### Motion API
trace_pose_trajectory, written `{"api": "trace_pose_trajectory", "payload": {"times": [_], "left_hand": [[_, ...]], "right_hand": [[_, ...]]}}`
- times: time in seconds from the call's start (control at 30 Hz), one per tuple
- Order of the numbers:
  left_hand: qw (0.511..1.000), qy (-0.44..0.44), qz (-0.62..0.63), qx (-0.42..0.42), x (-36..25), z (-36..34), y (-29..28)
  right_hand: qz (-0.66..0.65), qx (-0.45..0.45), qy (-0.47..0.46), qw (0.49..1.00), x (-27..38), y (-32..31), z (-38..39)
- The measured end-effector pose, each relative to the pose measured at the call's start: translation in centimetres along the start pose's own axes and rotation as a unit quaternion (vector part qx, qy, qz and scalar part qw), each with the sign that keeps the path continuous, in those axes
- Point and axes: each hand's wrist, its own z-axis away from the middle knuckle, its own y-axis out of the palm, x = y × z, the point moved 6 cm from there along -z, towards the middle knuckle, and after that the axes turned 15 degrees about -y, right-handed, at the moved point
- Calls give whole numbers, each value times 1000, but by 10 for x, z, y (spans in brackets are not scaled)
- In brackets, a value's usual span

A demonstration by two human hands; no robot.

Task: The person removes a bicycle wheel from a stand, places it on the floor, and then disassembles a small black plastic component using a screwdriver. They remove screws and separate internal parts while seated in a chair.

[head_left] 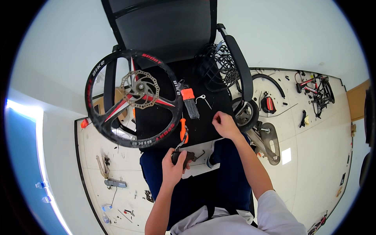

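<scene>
Left hand (175,168) around black part (190,156) beyond seat (217,102) edge; right hand (226,124) curled, contents unclear, over open seat

Red-and-white wheel spokes (117,110), black handheld piece (190,156), orange handle (183,131), black seat (204,127)

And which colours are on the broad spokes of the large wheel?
The broad spokes are black, red and white, best seen in the head view.

On the chair seat (200,128), the wheel (140,89) extends past the left edge and the basket (215,74) occupies the back right corner. Right of the wheel are a packet (191,106) and, farther right, a wrench (206,102); a handled tool (183,129) is nearer the front edge.
</scene>
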Motion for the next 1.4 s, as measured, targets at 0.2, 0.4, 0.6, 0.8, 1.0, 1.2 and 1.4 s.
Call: {"api": "trace_pose_trajectory", "payload": {"times": [0.2, 0.4, 0.6, 0.8, 1.0, 1.2, 1.4], "left_hand": [[999, -3, -26, -27, -9, -62, 43], [990, -78, 116, 6, 35, -127, 74], [980, -39, 195, -23, 27, -155, 80], [990, 7, 120, -77, 15, -157, 55], [997, 6, 30, -71, 28, -157, 46], [998, 48, 46, -18, 22, -154, 62], [995, 44, 92, -2, 15, -141, 58]], "right_hand": [[18, 35, -80, 996, -16, 33, -27], [-119, -18, -7, 993, -42, 23, -25], [-200, -54, 60, 976, -49, 21, -11], [-115, -71, -30, 990, -28, 25, -22], [-126, -69, -43, 989, -23, 27, -21], [-116, -150, -31, 981, -24, 0, -13], [-169, -145, 10, 975, -36, 3, 12]]}}
